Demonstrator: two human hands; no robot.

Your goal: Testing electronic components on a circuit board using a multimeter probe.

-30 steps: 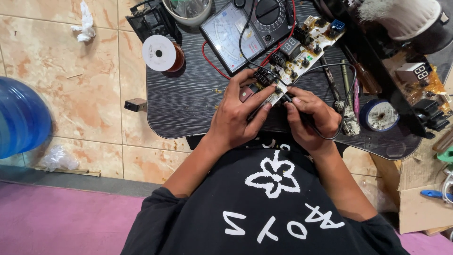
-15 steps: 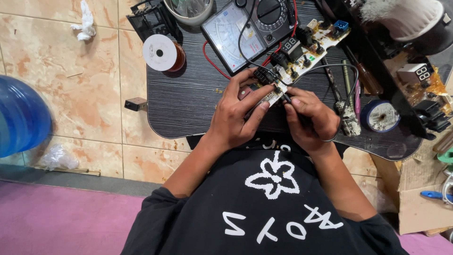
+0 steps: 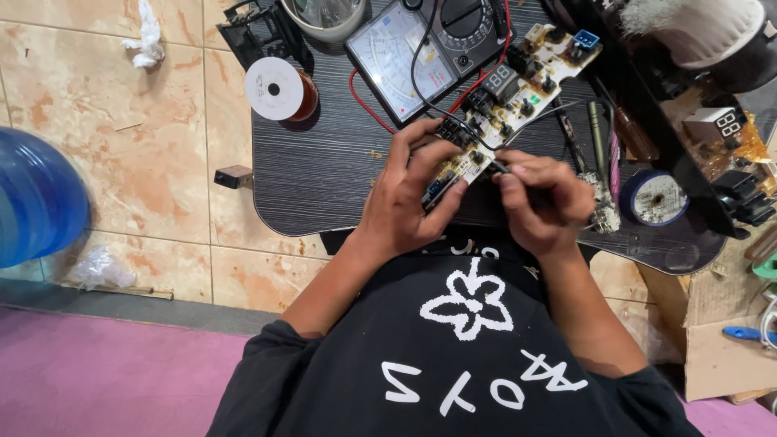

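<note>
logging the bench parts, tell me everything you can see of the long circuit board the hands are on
The circuit board is a long, narrow, pale strip lying diagonally over the dark table, its far end up and to the right. It carries black components, a small digit display near the middle and a blue connector at the far end. The left hand grips its near end, fingers wrapped over the edge. The right hand presses a thin dark tool against that same end. Red and black leads cross it.

A cream circuit board (image 3: 518,89) with a blue connector lies over a black wood-grained table (image 3: 324,162).
</note>
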